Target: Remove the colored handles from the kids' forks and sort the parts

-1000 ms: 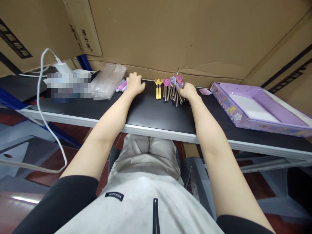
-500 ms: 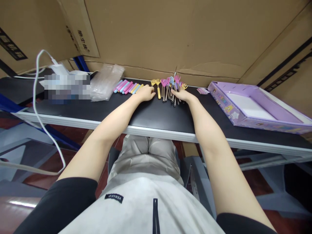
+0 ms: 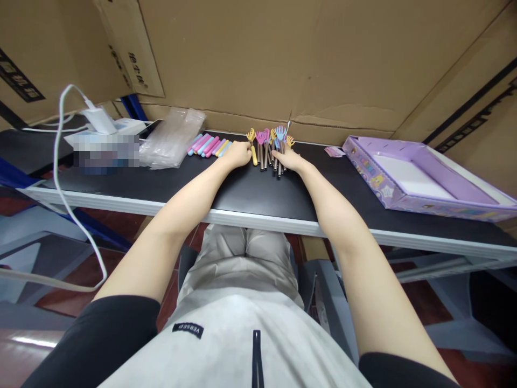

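Observation:
A bunch of small back scratchers point(image 3: 279, 148) with pink, blue and yellow claw heads and metal rods lies on the black tabletop. My right hand point(image 3: 288, 160) closes round the right side of this bunch, thumb across the rods; its other fingers are partly hidden. At the bunch's left edge, my left hand point(image 3: 240, 155) has curled fingers right against a yellow back scratcher point(image 3: 254, 155). What those fingers hold, if anything, is hidden. Just left of that hand, pastel handles point(image 3: 208, 145) in pink, blue, yellow and purple form a row.
Clear plastic bags point(image 3: 173, 140) lie left of the row. A white charger point(image 3: 99, 119) and its cable point(image 3: 60, 161) are farther left. On the right are a small pink card point(image 3: 335, 152) and a shallow purple box point(image 3: 388, 183). Cardboard point(image 3: 258, 59) walls the table's back.
My right hand and the bunch of back scratchers have shifted left, closer to my left hand. The two yellow claw heads beside my left hand now overlap. My left hand has moved slightly left.

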{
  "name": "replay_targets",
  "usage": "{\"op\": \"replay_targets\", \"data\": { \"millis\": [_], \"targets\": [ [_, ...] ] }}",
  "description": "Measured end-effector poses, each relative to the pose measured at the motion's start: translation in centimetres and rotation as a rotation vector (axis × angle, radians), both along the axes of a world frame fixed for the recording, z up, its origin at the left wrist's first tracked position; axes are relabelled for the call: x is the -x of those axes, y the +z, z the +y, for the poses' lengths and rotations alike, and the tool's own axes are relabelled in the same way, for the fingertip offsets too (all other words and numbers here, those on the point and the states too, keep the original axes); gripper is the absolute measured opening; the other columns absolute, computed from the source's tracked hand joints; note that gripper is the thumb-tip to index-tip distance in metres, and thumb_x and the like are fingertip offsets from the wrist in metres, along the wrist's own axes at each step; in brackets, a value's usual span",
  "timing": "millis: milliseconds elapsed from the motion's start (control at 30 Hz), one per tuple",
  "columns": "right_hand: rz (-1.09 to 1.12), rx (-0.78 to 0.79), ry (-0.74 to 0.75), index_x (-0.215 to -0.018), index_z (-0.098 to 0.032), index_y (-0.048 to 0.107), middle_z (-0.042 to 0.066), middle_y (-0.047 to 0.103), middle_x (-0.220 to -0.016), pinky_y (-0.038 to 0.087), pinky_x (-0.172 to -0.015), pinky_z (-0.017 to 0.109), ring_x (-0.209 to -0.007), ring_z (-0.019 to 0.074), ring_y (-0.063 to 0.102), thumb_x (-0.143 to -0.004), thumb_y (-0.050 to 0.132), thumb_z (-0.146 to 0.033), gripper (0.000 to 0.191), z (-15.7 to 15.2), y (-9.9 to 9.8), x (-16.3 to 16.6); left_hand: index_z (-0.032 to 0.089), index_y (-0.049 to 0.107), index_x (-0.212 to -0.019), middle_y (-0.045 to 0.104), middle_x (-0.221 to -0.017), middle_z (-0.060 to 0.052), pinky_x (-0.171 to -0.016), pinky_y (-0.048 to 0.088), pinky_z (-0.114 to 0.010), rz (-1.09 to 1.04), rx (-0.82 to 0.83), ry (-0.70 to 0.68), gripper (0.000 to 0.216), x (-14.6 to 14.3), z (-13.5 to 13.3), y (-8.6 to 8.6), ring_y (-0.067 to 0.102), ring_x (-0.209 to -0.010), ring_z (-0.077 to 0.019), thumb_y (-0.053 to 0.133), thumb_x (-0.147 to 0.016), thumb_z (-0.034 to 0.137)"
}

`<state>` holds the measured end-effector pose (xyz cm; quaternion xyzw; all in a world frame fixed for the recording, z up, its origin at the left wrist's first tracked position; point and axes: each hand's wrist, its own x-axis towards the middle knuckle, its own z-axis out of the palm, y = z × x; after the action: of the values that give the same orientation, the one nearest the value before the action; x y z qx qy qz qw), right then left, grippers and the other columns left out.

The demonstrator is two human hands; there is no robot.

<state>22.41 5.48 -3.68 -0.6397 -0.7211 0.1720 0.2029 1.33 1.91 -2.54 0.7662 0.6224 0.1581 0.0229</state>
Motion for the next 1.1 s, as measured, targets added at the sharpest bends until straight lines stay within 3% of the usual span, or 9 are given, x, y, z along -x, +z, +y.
{"op": "replay_targets", "data": {
  "millis": [167, 267, 467, 667, 767, 867, 967, 1100],
  "targets": [
    [0.0, 0.014, -0.008, -0.177, -0.022, 0.023, 0.012, 0.018, -0.182, 0.005, -0.131, 0.076, -0.168, 0.0441, 0.019, -0.105, 0.046, -0.06, 0.085, -0.5, 0.0, 1.5, 0.009, 0.073, -0.13, 0.076, -0.131, -0.023, -0.107, 0.055, -0.042, -0.01, 0.001, 0.01, 0.042, -0.4, -0.3, 0.0, 0.07, -0.127, -0.0375, 0.05, -0.103, 0.031],
    [-0.034, 0.018, -0.065, -0.178, -0.02, 0.022, 0.014, 0.014, -0.183, 0.005, -0.132, 0.074, -0.17, 0.042, 0.014, -0.107, 0.038, -0.059, 0.082, -0.7, 0.0, 2.0, 0.011, 0.073, -0.131, 0.076, -0.131, -0.023, -0.106, 0.055, -0.042, -0.01, 0.014, 0.031, 0.041, -0.3, -0.3, 0.0, 0.07, -0.127, -0.0373, 0.053, -0.098, 0.023],
    [-0.012, -0.021, -0.067, -0.175, -0.024, 0.032, 0.014, 0.023, -0.182, 0.011, -0.131, 0.076, -0.168, 0.042, 0.019, -0.109, 0.037, -0.062, 0.077, 0.1, -0.3, 1.6, 0.01, 0.073, -0.132, 0.075, -0.131, -0.023, -0.108, 0.054, -0.042, -0.047, -0.002, 0.018, 0.042, -0.1, -0.1, -0.1, 0.071, -0.126, -0.0362, 0.047, -0.101, 0.019],
    [0.043, -0.163, -0.025, -0.167, -0.023, 0.046, 0.015, 0.037, -0.176, 0.023, -0.128, 0.075, -0.164, 0.041, 0.031, -0.108, 0.041, -0.066, 0.073, 0.1, 0.4, 1.1, 0.013, 0.069, -0.139, 0.071, -0.136, -0.021, -0.112, 0.051, -0.04, -0.066, -0.062, -0.019, 0.043, -0.1, -0.1, 0.1, 0.068, -0.131, -0.0336, 0.042, -0.106, 0.017],
    [0.11, -0.229, -0.019, -0.155, -0.018, 0.06, 0.017, 0.057, -0.162, 0.035, -0.128, 0.062, -0.155, 0.0355, 0.048, -0.108, 0.044, -0.063, 0.067, -0.7, 1.3, 1.5, 0.016, 0.066, -0.141, 0.068, -0.138, -0.018, -0.115, 0.049, -0.04, -0.143, -0.139, -0.109, 0.043, 0.0, -0.3, 0.1, 0.065, -0.135, -0.0316, 0.043, -0.105, 0.013],
    [0.289, -0.251, 0.004, -0.128, -0.016, 0.075, 0.014, 0.076, -0.13, 0.051, -0.116, 0.045, -0.133, 0.0284, 0.067, -0.107, 0.048, -0.067, 0.062, -1.5, 2.0, 2.1, 0.02, 0.057, -0.15, 0.064, -0.146, -0.015, -0.119, 0.045, -0.039, -0.228, -0.211, -0.221, 0.049, -0.3, -0.7, 0.3, 0.06, -0.14, -0.0292, 0.047, -0.103, 0.013],
    [0.532, -0.226, -0.007, -0.102, -0.017, 0.074, 0.01, 0.079, -0.104, 0.06, -0.098, 0.033, -0.107, 0.0207, 0.076, -0.102, 0.06, -0.069, 0.054, -2.3, 2.5, 2.7, 0.018, 0.055, -0.148, 0.063, -0.149, -0.015, -0.12, 0.044, -0.038, -0.25, -0.234, -0.302, 0.049, -0.8, -0.9, 0.4, 0.058, -0.142, -0.0281, 0.05, -0.1, 0.012],
    [0.755, -0.126, -0.021, -0.087, -0.02, 0.064, 0.002, 0.071, -0.081, 0.06, -0.076, 0.024, -0.077, 0.0132, 0.074, -0.094, 0.075, -0.066, 0.047, -3.1, 3.1, 3.3, 0.014, 0.06, -0.137, 0.067, -0.141, -0.017, -0.117, 0.046, -0.039, -0.268, -0.281, -0.336, 0.038, -0.9, -0.1, 0.0, 0.062, -0.135, -0.0281, 0.048, -0.101, 0.014]
  ]
}}
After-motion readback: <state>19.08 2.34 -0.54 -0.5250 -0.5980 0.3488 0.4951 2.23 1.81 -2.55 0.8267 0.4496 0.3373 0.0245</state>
